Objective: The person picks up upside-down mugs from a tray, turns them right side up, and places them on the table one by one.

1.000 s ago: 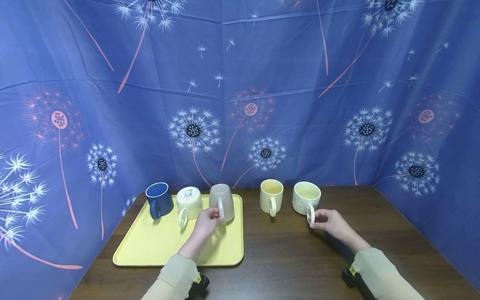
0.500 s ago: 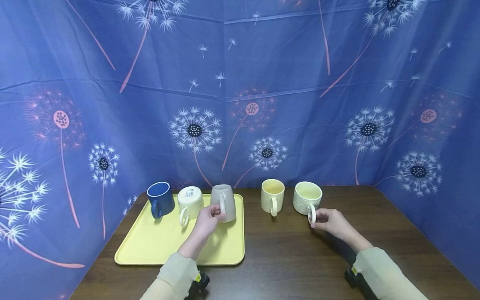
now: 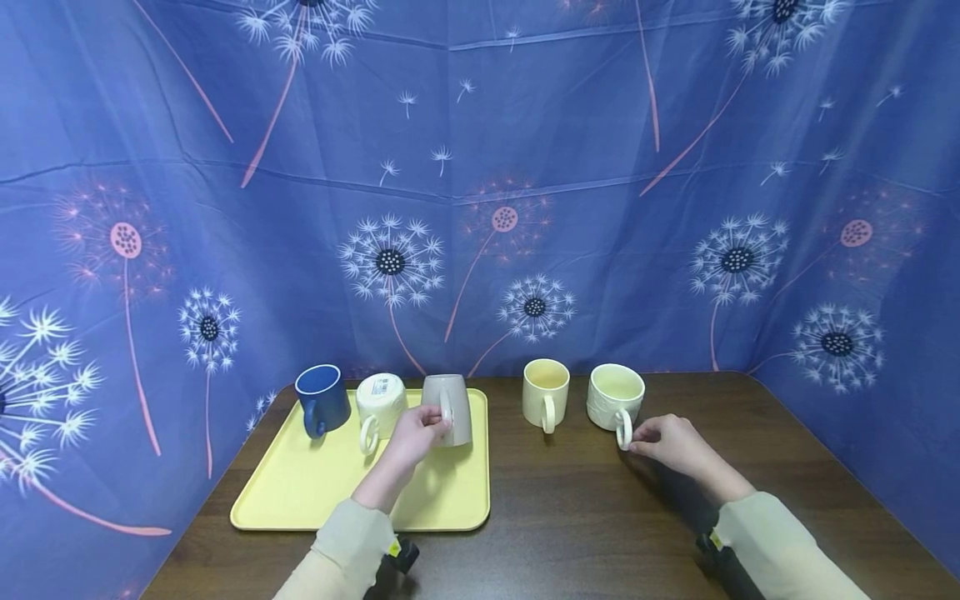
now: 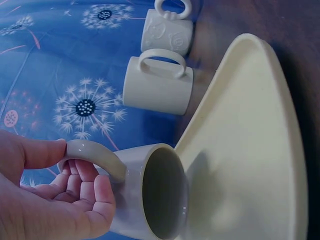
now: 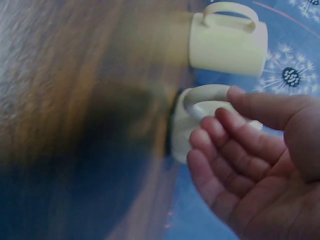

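Tapered grey ceramic mug [image 3: 460,421] is pinched at handle [image 4: 97,152] by left hand [image 3: 409,437], best kept level; right hand [image 3: 673,445]: grip unclear.

From where I stand, the grey mug [image 3: 462,408] is upside down over the far right of the yellow tray [image 3: 315,492], handle facing near. Farther right, a squat white embossed mug [image 3: 609,407] sits upright on the table [image 3: 570,533], handle nearward too.

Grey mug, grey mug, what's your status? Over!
Left hand grips grey mug by handle. Mouth-down over yellow tray. Right hand at rightmost mug. Close beside: upturned cream mug.
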Demonstrator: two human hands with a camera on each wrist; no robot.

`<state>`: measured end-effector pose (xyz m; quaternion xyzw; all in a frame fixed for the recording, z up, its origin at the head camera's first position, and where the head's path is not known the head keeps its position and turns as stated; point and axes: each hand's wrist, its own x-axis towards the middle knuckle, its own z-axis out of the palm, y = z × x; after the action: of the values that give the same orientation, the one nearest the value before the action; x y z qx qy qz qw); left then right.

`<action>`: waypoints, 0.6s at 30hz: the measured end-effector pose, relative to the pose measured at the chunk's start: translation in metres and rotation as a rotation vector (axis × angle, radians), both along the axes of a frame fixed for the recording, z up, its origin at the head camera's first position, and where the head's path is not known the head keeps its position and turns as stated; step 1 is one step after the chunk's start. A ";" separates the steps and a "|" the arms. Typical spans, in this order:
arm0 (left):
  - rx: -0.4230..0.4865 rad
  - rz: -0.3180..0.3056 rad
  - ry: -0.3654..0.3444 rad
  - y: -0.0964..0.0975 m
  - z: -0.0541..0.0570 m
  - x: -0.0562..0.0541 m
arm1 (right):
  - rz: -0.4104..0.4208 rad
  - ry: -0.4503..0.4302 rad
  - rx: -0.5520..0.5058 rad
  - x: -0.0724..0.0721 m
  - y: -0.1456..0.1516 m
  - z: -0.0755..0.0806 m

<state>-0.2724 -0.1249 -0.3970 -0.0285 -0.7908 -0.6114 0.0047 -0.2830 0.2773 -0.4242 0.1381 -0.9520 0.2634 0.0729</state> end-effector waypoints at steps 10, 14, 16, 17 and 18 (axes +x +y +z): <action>0.020 -0.011 -0.034 -0.001 0.007 0.002 | -0.105 0.106 -0.042 0.012 -0.012 0.021; 0.021 -0.020 -0.062 -0.003 0.009 0.002 | -0.102 0.150 -0.060 0.016 -0.017 0.029; 0.027 -0.024 -0.071 -0.004 0.011 0.004 | -0.092 0.159 -0.069 0.019 -0.021 0.032; 0.030 -0.029 -0.074 -0.005 0.011 0.004 | -0.089 0.165 -0.071 0.020 -0.024 0.034; 0.030 -0.032 -0.077 -0.005 0.011 0.005 | -0.084 0.168 -0.075 0.022 -0.026 0.036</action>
<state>-0.2675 -0.1298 -0.3856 -0.0176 -0.7806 -0.6237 -0.0353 -0.2612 0.2515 -0.3883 0.1168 -0.9369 0.2831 0.1686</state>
